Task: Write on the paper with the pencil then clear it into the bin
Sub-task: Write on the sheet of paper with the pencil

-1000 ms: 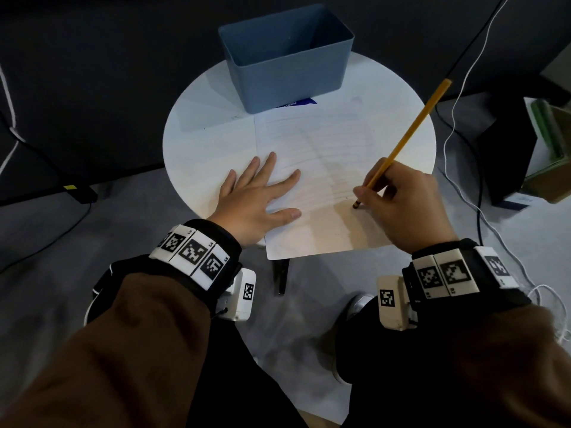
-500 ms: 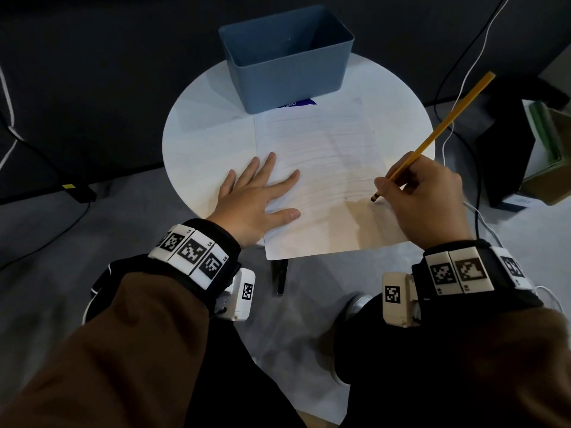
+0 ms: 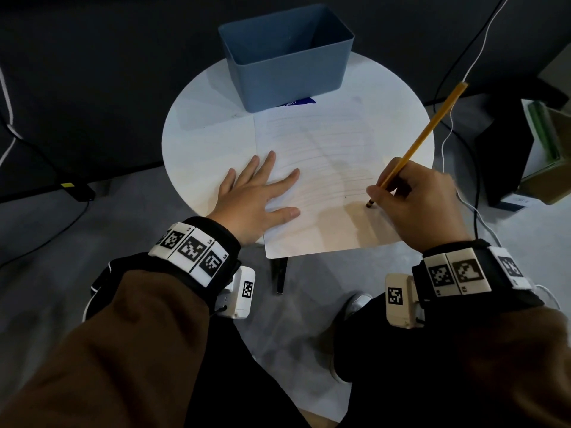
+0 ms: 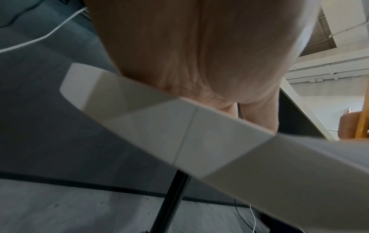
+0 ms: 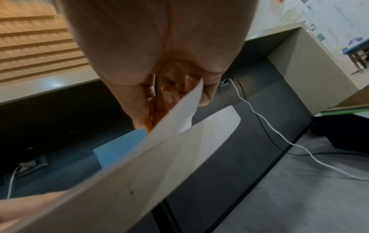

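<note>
Left hand: flat, fingers straight and spread, pressing the paper at its 9 o'clock edge. Right hand: fingers curled round the pencil, tip at or just above the sheet near its 4 o'clock corner (contact cannot be told).

Paper: on the round table, near edge overhanging the rim at 6 o'clock; faint lines already across it.

Bin: blue, at the table's 12 o'clock, touching or just beside the sheet's far edge.

Risks, judged: pressing on the unsupported overhang could tear or crease the sheet; lifting the left hand early would let it slide off.

Surroundings: white cable and dark box on the floor at 3 o'clock; nothing lies between paper and bin.
</note>
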Demonstrator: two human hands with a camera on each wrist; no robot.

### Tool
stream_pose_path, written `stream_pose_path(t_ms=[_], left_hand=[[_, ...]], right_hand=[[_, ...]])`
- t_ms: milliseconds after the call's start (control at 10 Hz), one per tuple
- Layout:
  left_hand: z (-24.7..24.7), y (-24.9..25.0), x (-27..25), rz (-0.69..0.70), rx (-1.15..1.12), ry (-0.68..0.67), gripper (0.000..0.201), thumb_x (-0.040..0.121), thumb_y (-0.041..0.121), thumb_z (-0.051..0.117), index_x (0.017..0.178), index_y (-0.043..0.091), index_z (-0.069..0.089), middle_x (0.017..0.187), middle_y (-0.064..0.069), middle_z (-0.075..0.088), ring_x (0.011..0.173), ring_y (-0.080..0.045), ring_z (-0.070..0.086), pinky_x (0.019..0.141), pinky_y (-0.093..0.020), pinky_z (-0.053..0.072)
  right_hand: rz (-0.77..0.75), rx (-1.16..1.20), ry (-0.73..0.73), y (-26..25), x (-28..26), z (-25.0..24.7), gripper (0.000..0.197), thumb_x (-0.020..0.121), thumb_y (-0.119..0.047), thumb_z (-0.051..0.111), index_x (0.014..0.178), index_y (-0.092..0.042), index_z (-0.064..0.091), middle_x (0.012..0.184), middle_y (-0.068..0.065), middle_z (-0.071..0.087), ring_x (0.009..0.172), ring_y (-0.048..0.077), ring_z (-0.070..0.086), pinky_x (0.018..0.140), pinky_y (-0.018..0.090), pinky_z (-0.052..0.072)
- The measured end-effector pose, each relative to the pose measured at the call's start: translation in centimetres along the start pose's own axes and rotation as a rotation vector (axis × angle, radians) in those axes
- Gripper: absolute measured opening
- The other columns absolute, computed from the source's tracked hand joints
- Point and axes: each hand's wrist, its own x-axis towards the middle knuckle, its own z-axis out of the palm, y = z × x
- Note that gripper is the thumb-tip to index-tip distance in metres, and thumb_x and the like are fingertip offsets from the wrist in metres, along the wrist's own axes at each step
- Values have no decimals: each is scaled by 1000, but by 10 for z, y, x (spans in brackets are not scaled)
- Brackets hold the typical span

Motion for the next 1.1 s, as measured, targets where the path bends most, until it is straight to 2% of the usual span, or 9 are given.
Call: stream_pose_path(t_ms=[100, 200, 300, 400, 600, 700, 800, 900, 1100], left_hand=[[0, 1, 0, -4, 3, -1, 66, 94, 69, 39, 150, 60, 6, 163, 15, -21, 149, -7, -22, 121, -42, -13], [0, 1, 0, -2, 6, -3, 66, 94, 68, 39, 150, 60, 5, 163, 15, -21, 149, -7, -22, 121, -42, -14], [0, 0, 0, -3, 0, -1, 65, 94, 68, 39, 150, 61, 6, 163, 16, -20, 149, -7, -22, 121, -42, -13], [0, 0, 0, -3, -6, 5, 65, 94, 68, 40, 150, 61, 7, 163, 16, -20, 149, -6, -22, 121, -42, -14], [1, 0, 0, -1, -4, 6, 65, 94, 69, 40, 149, 61, 7, 163, 16, -20, 149, -6, -22, 121, -42, -13], [1, 0, 0, -2, -8, 5, 65, 94, 69, 40, 150, 61, 7, 163, 16, -20, 149, -6, -22, 121, -42, -13], [0, 1, -1, -2, 0, 3, 65, 94, 68, 39, 150, 60, 7, 163, 16, -20, 149, -7, -22, 121, -42, -13], [0, 1, -1, -2, 2, 5, 65, 94, 68, 39, 150, 59, 7, 163, 15, -20, 149, -7, -22, 121, -43, -12], [-2, 2, -2, -9, 2, -5, 66, 94, 68, 39, 151, 59, 7, 163, 15, -21, 149, -7, -22, 121, -42, -13]], right_hand=[[2, -45, 3, 5, 0, -3, 17, 90, -20, 75, 78, -21, 62, 67, -12, 62, 61, 10, 59, 62, 25, 51], [15, -48, 53, 9, 1, -8, 19, 89, -19, 75, 76, -21, 62, 65, -14, 59, 63, 6, 58, 57, 7, 40], [3, -8, 65, 5, 1, -8, 15, 89, -18, 75, 79, -18, 64, 65, -17, 60, 63, 1, 58, 57, 4, 39], [-22, -6, 7, 3, -2, -4, 15, 89, -19, 76, 79, -18, 65, 67, -16, 63, 66, 7, 60, 58, 9, 44], [-6, -42, 72, 12, 2, -7, 18, 89, -20, 75, 77, -21, 62, 66, -14, 60, 66, 7, 58, 55, 6, 40], [-25, 10, 67, 4, 0, 0, 15, 89, -18, 75, 79, -17, 64, 66, -16, 62, 62, 12, 60, 55, 11, 44], [-35, 4, 23, 0, -2, 5, 16, 90, -19, 74, 79, -19, 63, 67, -16, 63, 59, 13, 60, 57, 22, 50], [-14, -82, 52, 10, 1, -2, 16, 90, -22, 74, 79, -19, 63, 69, -14, 61, 61, 10, 58, 62, 29, 52], [-6, -11, 84, 3, 0, 2, 15, 90, -20, 74, 80, -18, 63, 66, -18, 62, 60, 12, 60, 57, 19, 49]])
